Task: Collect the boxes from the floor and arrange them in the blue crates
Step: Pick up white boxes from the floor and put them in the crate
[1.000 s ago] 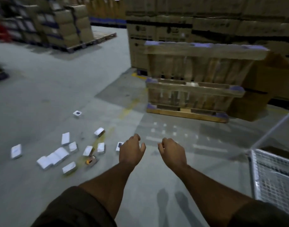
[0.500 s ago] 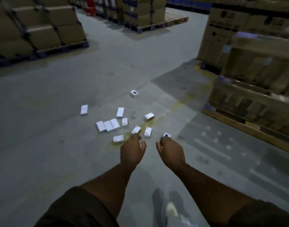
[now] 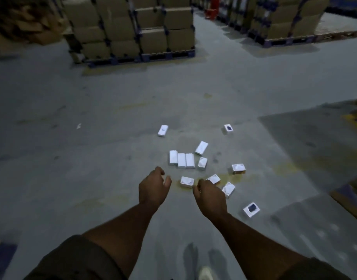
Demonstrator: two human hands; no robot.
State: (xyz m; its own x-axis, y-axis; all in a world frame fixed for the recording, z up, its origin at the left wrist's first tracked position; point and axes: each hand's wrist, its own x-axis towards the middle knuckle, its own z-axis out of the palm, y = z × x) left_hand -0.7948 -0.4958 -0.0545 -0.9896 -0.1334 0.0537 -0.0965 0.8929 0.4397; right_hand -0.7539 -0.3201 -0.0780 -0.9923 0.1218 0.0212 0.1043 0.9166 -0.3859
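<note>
Dim warehouse shot, pretty murky overall. Biggest thing is the grey concrete floor (image 3: 92, 158), with a darker patch on the right. At the back, a pallet stack of brown cartons (image 3: 131, 27) and a second stack (image 3: 290, 19) top right, both cut off by the top edge. Something red (image 3: 211, 13) sits between them, too blurry to identify. No blue crates show up anywhere in this view.

Both bare forearms reach forward from dark sleeves. The left hand (image 3: 153, 188) and right hand (image 3: 211, 197) hang above the floor with fingers loosely curled, holding nothing. The right hand hides part of one small box (image 3: 214, 178) just behind its fingers.

The white boxes are scattered on the floor right ahead of the hands. A row of three (image 3: 181, 160) lies side by side, touching, long axes running away from the camera. Just right of it is a smaller one (image 3: 202, 163), and above that a longer box (image 3: 201, 147) angled up to the right. One box (image 3: 187, 182) lies crosswise between the two hands. Another (image 3: 238, 168) sits off to the right, also crosswise, and one (image 3: 228, 189) is tilted beside the right hand. Two boxes show a dark panel on top: one far (image 3: 228, 128), one near right (image 3: 251, 209). A loner (image 3: 163, 130) lies apart at the upper left, pointing away. Printing on any of them is unreadable.

A pale shoe tip (image 3: 205, 273) pokes in at the bottom edge, cut off.
</note>
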